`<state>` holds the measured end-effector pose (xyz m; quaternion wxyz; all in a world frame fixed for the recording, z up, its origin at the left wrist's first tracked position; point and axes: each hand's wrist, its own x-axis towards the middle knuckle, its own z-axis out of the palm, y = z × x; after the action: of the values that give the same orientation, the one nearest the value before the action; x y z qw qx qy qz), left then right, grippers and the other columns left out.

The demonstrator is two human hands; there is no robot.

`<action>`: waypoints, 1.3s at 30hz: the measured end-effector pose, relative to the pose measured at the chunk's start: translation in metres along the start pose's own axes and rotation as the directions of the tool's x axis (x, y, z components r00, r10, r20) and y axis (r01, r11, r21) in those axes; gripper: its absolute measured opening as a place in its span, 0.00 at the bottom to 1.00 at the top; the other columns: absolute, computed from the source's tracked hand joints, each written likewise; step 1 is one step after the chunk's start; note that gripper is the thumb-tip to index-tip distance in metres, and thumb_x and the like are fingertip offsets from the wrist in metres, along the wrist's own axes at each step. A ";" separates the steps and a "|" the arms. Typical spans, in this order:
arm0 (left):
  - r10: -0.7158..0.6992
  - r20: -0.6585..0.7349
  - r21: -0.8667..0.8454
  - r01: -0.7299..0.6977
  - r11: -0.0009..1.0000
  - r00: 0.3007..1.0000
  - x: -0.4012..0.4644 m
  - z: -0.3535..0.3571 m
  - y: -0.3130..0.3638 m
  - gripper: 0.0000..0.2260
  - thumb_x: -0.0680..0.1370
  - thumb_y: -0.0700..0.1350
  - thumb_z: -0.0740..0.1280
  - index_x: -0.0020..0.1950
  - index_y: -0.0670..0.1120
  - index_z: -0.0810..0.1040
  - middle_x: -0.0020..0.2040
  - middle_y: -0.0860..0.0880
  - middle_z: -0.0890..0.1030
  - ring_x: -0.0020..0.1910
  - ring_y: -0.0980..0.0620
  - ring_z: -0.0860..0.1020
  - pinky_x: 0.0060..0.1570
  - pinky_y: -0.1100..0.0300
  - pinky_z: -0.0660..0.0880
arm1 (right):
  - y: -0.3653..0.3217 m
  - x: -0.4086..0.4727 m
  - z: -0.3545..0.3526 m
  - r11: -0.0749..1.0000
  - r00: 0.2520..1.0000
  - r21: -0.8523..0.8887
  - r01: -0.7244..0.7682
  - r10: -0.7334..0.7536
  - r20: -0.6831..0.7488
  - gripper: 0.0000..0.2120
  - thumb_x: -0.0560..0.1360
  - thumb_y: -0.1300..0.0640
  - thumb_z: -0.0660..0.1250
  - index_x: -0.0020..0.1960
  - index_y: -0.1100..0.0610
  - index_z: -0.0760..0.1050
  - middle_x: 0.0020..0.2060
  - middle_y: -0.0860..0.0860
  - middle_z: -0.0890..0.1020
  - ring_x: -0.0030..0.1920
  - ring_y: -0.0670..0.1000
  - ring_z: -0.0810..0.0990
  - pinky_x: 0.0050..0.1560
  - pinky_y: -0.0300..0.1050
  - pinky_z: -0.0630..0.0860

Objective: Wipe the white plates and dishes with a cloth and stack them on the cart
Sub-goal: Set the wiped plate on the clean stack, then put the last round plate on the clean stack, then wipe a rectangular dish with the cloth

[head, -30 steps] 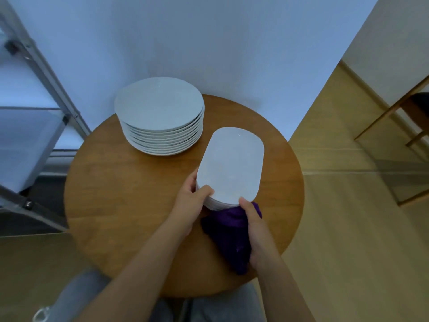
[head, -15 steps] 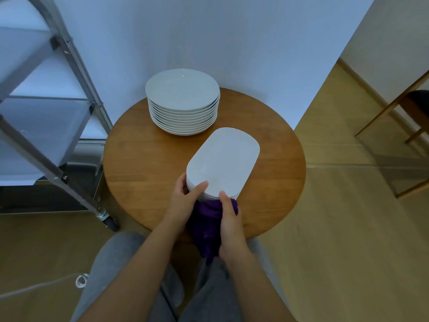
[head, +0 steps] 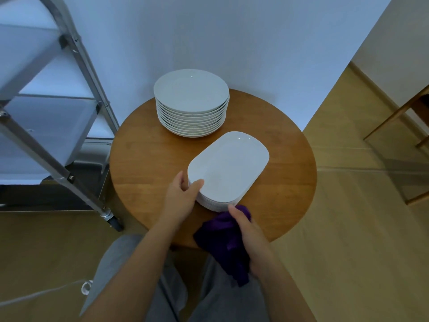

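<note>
Over the last second the view swung so that the cart (head: 50, 126) filled more of the upper left of the frame, while the round wooden counter (head: 148, 163) slid toward the centre; this looked like the person turning toward the cart. The left hand (head: 180, 198) stayed where it had been, thumb on top and fingers under the near left corner of the stack of oblong dishes (head: 228, 168), pinching the edge. The right hand (head: 249, 238) had drawn back slightly from the stack's near edge and was clenched round the purple cloth (head: 224, 238), which hung over the counter's lower rim. The stack of round plates (head: 191, 103) sat untouched at the back of the counter, just beside the oblong stack. No dish had been lifted clear yet, so the wiping probably was only about to begin, with the top oblong dish first.
</note>
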<state>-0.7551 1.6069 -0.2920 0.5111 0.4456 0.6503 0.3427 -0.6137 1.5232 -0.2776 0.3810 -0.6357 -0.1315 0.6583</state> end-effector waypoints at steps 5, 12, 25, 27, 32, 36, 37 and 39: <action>0.148 -0.027 0.156 -0.142 0.978 0.989 -0.006 0.010 -0.001 0.28 0.77 0.50 0.64 0.75 0.50 0.58 0.71 0.47 0.67 0.66 0.49 0.69 0.62 0.48 0.72 | -0.017 -0.007 -0.038 0.970 0.977 0.199 0.141 -0.104 -0.184 0.22 0.64 0.47 0.74 0.55 0.55 0.78 0.42 0.56 0.85 0.44 0.57 0.83 0.33 0.45 0.78; 0.217 -0.058 0.277 -0.193 0.941 0.974 -0.009 0.012 0.016 0.32 0.78 0.41 0.62 0.77 0.52 0.49 0.75 0.50 0.61 0.71 0.49 0.62 0.63 0.55 0.67 | -0.029 -0.004 -0.041 0.930 0.972 0.308 0.200 -0.149 -0.180 0.20 0.70 0.49 0.70 0.59 0.55 0.77 0.47 0.56 0.85 0.43 0.56 0.84 0.33 0.45 0.78; -0.001 -0.207 -0.134 -0.027 0.991 0.978 -0.021 -0.010 0.034 0.34 0.72 0.29 0.66 0.74 0.47 0.61 0.69 0.48 0.71 0.67 0.48 0.69 0.52 0.58 0.73 | -0.027 0.003 -0.018 0.904 0.903 0.198 0.380 -0.317 -0.290 0.15 0.69 0.50 0.72 0.54 0.47 0.75 0.46 0.52 0.84 0.45 0.56 0.83 0.39 0.49 0.79; -0.158 -0.120 -0.363 0.105 0.926 0.980 -0.025 -0.012 0.031 0.28 0.71 0.28 0.63 0.70 0.44 0.69 0.63 0.46 0.75 0.64 0.44 0.71 0.54 0.55 0.74 | -0.026 0.004 -0.015 0.898 0.897 0.192 0.395 -0.332 -0.292 0.17 0.68 0.50 0.73 0.55 0.46 0.74 0.47 0.51 0.83 0.45 0.55 0.83 0.38 0.48 0.79; -0.329 0.046 -0.587 0.292 0.755 0.943 -0.033 -0.015 0.030 0.20 0.70 0.29 0.57 0.58 0.45 0.72 0.57 0.44 0.76 0.54 0.43 0.74 0.51 0.54 0.77 | -0.022 0.003 -0.015 0.877 0.863 0.144 0.459 -0.401 -0.308 0.15 0.68 0.55 0.72 0.52 0.46 0.76 0.44 0.50 0.83 0.44 0.54 0.82 0.34 0.45 0.78; -0.360 0.086 -0.764 0.293 0.575 0.929 -0.046 -0.023 0.034 0.13 0.75 0.36 0.61 0.58 0.47 0.70 0.52 0.44 0.78 0.50 0.42 0.78 0.36 0.51 0.79 | -0.033 -0.012 -0.019 0.759 0.754 0.150 0.634 -0.564 -0.335 0.17 0.67 0.60 0.70 0.50 0.43 0.74 0.43 0.45 0.80 0.44 0.51 0.79 0.34 0.40 0.76; -0.348 0.095 -0.783 0.286 0.552 0.933 -0.050 -0.024 0.034 0.12 0.77 0.40 0.62 0.60 0.48 0.70 0.51 0.44 0.80 0.49 0.42 0.79 0.36 0.50 0.80 | -0.037 -0.018 -0.018 0.719 0.713 0.105 0.687 -0.638 -0.291 0.20 0.64 0.60 0.71 0.51 0.42 0.73 0.48 0.44 0.79 0.47 0.49 0.79 0.36 0.38 0.77; -0.311 0.110 -0.810 0.266 0.522 0.944 -0.052 -0.025 0.031 0.12 0.79 0.48 0.60 0.62 0.50 0.72 0.53 0.46 0.82 0.50 0.43 0.81 0.39 0.48 0.81 | -0.042 -0.031 -0.011 0.602 0.588 -0.106 0.791 -0.797 -0.138 0.24 0.60 0.60 0.70 0.52 0.40 0.73 0.60 0.41 0.73 0.58 0.43 0.75 0.45 0.36 0.77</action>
<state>-0.7683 1.5701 -0.2391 0.6916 0.0374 0.4954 0.5242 -0.5924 1.5273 -0.2283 0.6335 -0.5705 -0.3788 0.3601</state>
